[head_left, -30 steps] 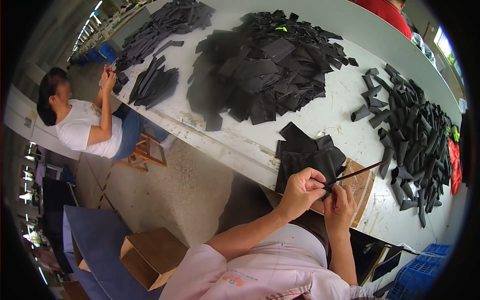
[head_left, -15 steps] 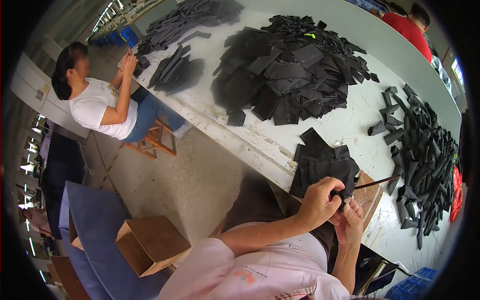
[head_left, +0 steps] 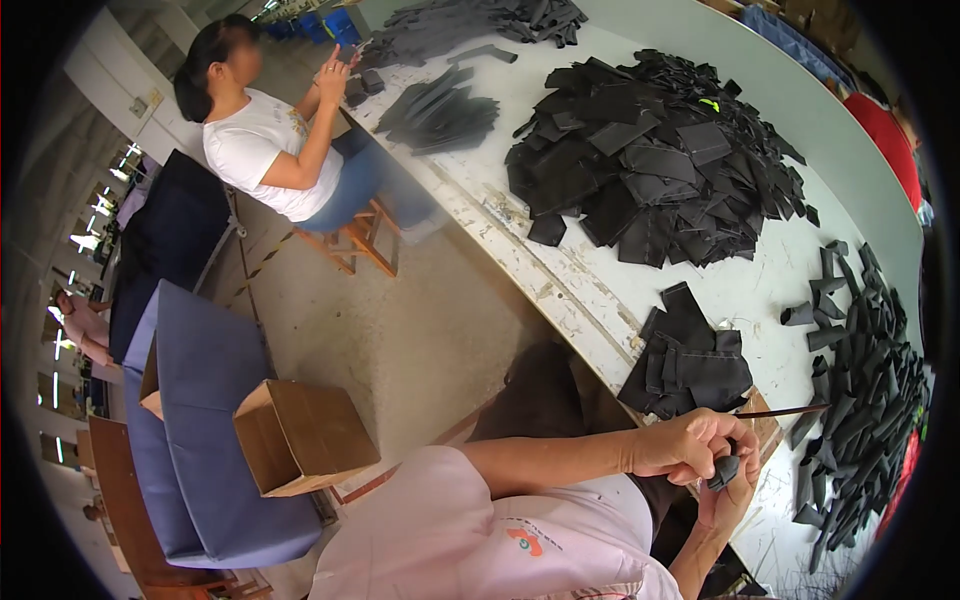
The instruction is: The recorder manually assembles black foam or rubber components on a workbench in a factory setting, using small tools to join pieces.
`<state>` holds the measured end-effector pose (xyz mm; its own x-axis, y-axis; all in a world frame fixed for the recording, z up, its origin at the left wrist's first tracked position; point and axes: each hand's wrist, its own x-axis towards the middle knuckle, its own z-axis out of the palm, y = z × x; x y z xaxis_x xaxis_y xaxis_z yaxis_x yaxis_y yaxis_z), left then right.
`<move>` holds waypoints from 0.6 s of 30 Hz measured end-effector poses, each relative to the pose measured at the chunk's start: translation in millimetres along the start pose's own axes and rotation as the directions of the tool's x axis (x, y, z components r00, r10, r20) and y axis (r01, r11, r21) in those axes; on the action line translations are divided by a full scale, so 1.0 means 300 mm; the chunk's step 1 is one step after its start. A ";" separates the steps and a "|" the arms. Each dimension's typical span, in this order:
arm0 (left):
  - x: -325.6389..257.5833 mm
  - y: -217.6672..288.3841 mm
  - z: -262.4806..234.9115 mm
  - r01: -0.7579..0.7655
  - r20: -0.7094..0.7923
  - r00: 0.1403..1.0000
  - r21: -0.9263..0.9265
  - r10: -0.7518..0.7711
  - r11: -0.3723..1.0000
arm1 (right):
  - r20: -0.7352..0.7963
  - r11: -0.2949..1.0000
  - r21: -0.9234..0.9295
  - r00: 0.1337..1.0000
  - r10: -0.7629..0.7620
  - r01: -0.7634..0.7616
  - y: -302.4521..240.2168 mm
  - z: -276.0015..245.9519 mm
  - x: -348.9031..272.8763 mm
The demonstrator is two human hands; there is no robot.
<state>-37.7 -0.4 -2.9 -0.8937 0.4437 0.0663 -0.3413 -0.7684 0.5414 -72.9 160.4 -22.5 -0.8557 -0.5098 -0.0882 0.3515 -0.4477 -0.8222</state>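
- On the near side of the small loose stack of flat black fabric pieces [head_left: 702, 368], the left hand [head_left: 682, 447] and right hand [head_left: 735, 498] together grasp a rounded black fabric-like piece [head_left: 722, 472].
- It has shifted farther from that stack, its domed end now showing; shaping seems mid-step.

The long white table [head_left: 775, 270] has a worn edge. On it lie a big heap of flat black cloth pieces [head_left: 670, 160], a small black cloth pile [head_left: 700, 362], many black cloth tubes [head_left: 860, 410] and long dark strips [head_left: 437, 112].
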 end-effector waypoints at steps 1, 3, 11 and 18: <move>0.005 0.003 0.009 -0.040 -0.076 0.995 0.246 0.060 0.969 | 0.008 0.999 0.008 0.999 -0.051 0.051 -0.006 0.008 0.001; 0.019 -0.018 0.029 -0.127 -0.174 0.964 0.362 0.201 0.923 | -0.019 0.993 -0.060 0.994 -0.107 0.106 -0.009 0.015 0.008; 0.037 -0.070 0.058 -0.234 -0.198 0.664 0.861 0.721 0.452 | -0.038 0.707 -0.647 0.914 -0.404 0.286 -0.020 0.054 0.009; 0.029 -0.066 0.060 -0.226 -0.340 0.676 0.749 0.653 0.623 | 0.001 0.621 -0.718 0.893 -0.450 0.314 0.002 0.060 0.012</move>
<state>-33.5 27.0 2.0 -0.9265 -0.3586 0.1140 0.2074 -0.2338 0.9499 -68.7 145.1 -13.2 -0.9219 -0.2546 0.2922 -0.3233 0.0898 -0.9420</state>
